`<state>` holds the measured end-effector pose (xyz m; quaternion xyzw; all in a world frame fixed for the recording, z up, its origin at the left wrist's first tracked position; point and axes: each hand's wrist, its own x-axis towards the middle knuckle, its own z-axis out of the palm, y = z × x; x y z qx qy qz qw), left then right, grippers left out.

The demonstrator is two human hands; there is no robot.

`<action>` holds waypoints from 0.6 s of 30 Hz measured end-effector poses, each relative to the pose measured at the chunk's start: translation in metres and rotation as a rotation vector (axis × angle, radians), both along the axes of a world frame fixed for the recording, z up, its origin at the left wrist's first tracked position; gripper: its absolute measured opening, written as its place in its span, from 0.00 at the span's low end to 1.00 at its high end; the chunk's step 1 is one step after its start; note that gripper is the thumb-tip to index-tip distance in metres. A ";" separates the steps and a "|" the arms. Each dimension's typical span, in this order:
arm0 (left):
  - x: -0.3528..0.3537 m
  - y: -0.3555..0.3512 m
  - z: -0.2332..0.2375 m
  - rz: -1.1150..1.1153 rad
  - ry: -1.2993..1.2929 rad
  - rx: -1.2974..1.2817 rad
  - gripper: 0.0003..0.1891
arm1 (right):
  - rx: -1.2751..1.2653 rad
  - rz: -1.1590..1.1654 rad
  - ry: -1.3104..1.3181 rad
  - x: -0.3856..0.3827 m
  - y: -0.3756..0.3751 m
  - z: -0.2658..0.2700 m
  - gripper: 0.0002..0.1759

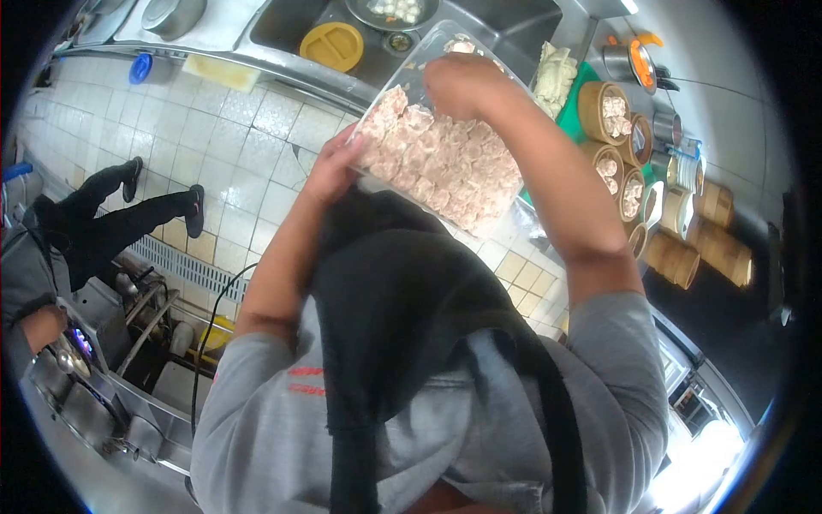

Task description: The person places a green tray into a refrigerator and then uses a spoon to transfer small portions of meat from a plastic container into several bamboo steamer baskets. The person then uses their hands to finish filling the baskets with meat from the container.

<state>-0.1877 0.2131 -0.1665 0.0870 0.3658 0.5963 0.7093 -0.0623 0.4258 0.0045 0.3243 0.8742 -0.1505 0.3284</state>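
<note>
A clear plastic tub [364, 183] full of pale pink dumplings [445, 163] is tilted in front of my body, its far end over the sink edge. My left hand [336, 163] is closed on the tub's left side, with the thumb over the rim. Over the far part of the tub is my right hand [458, 84], its fingers curled down among the dumplings. Its fingertips are hidden, so what they hold cannot be made out.
Bamboo steamers [597, 111] with dumplings stand on the right, beside a green board [572, 120]. The steel sink [287, 26] lies ahead, with a yellow round item [332, 47] in it. A co-worker [51, 231] stands at the far left.
</note>
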 end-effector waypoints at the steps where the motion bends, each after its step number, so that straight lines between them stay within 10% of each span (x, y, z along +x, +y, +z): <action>1: -0.001 0.000 0.000 -0.007 0.004 0.000 0.32 | 0.028 0.008 0.001 0.000 0.002 0.001 0.12; 18: -0.007 -0.002 -0.003 -0.053 0.014 0.005 0.33 | 0.056 -0.148 0.389 0.018 0.006 -0.044 0.10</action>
